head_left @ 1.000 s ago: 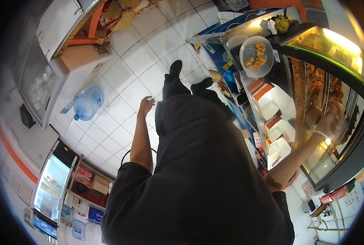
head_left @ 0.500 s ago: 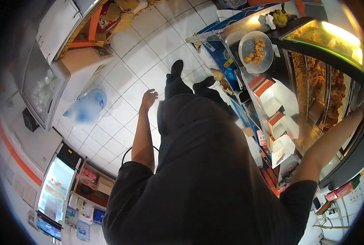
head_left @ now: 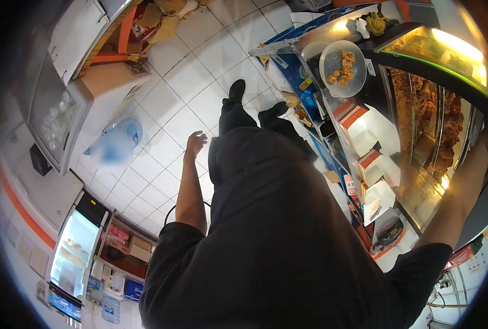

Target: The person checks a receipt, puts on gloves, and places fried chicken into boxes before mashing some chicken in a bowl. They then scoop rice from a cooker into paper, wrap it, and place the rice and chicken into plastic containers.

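Observation:
Over the white floor tiles, my left hand (head_left: pixel 196 142) hangs beside my body with its fingers apart and nothing in them. My right arm reaches into the far right side of the lit display case (head_left: pixel 435 68); the hand itself is lost in the dark edge of the view. Fried pieces (head_left: pixel 419 109) lie in rows behind metal dividers in the case. A clear bowl (head_left: pixel 358 83) with more fried pieces stands on the counter, left of the case. White and red boxes (head_left: pixel 371 130) are lined up below the bowl.
A glass-lidded freezer (head_left: pixel 85 118) stands at the left, with a large blue water bottle (head_left: pixel 127 132) on the floor beside it. A lit fridge (head_left: pixel 75 241) and a shelf of goods (head_left: pixel 124 247) are at the lower left. A yellow cloth (head_left: pixel 376 24) lies on the counter.
My right arm has shifted right and reaches farther along the case. The metal tray edge beside it shows more. My left hand has moved slightly left and down.

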A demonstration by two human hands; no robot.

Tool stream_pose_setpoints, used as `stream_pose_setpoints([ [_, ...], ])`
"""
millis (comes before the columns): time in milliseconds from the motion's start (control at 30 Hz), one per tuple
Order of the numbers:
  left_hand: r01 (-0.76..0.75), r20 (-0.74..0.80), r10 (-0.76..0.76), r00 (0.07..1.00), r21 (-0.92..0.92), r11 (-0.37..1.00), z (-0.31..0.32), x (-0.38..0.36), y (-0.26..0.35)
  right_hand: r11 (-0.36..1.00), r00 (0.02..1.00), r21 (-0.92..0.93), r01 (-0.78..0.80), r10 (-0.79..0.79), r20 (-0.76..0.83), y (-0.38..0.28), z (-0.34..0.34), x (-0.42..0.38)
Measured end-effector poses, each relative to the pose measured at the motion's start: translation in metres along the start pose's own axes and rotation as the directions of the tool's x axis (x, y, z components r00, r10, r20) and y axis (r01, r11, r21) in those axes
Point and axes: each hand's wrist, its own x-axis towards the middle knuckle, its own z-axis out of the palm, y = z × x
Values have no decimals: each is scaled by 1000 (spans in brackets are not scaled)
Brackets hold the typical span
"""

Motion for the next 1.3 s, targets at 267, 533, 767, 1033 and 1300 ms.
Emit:
stream_pose_setpoints([
  [267,-30,51,27,998,58,998,10,9,22,1000,1000,6,7,-7,-11,8,-5,-1],
  [533,-84,47,83,995,18,996,13,16,38,1000,990,0,24,-24,-140,20,-16,-37],
  [767,-37,65,34,997,56,998,15,21,19,942,883,132,308,-231,-408,-84,17,-241],
  [1033,-63,44,60,997,61,996,3,20,32,688,923,720,92,-329,197,-200,97,-357],
  [1300,-116,3,116,993,13,993,0,16,48,947,874,92,309,-244,-421,-92,-15,-235],
])
